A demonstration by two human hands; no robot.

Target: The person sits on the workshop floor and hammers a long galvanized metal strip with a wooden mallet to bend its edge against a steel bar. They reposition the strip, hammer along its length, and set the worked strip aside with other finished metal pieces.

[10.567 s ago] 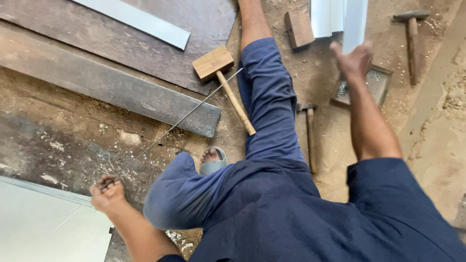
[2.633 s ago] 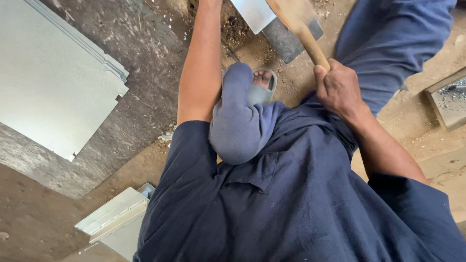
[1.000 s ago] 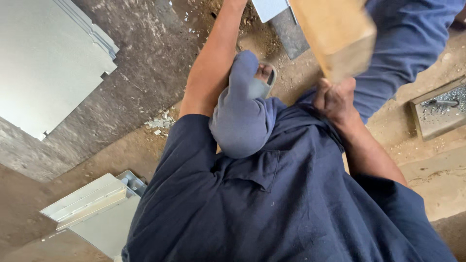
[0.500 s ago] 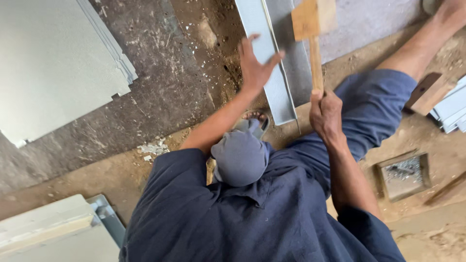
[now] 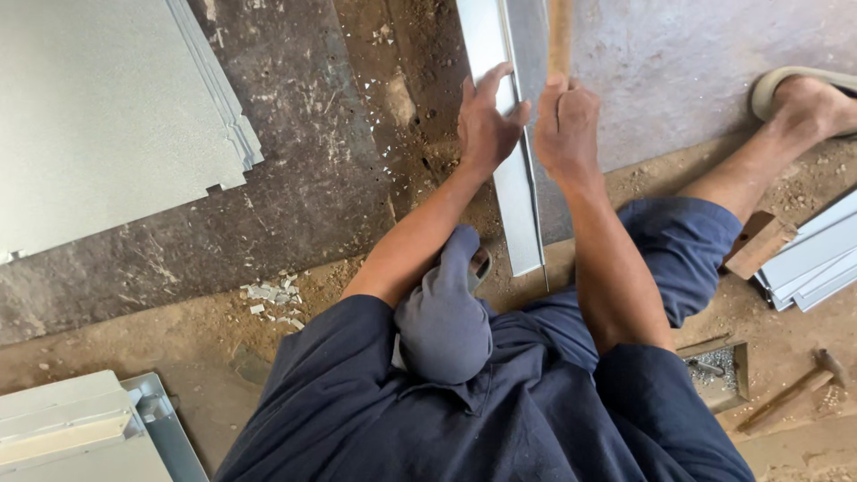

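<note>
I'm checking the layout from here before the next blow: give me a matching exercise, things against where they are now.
1. left hand
2. right hand
3. stack of metal sheets
4. small tray of nails

a. upper left on the floor
b. gripping the wooden handle
c. lower right, beside the person's leg
d. resting on the long metal strip

Pairs: 1-d, 2-b, 3-a, 4-c

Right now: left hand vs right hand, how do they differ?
The left hand lies open, fingers spread flat on the folded metal strip; the right hand is fisted around the wooden handle. The left hand touches the strip; the right hand grips above its edge. Both are bare, side by side.
</note>
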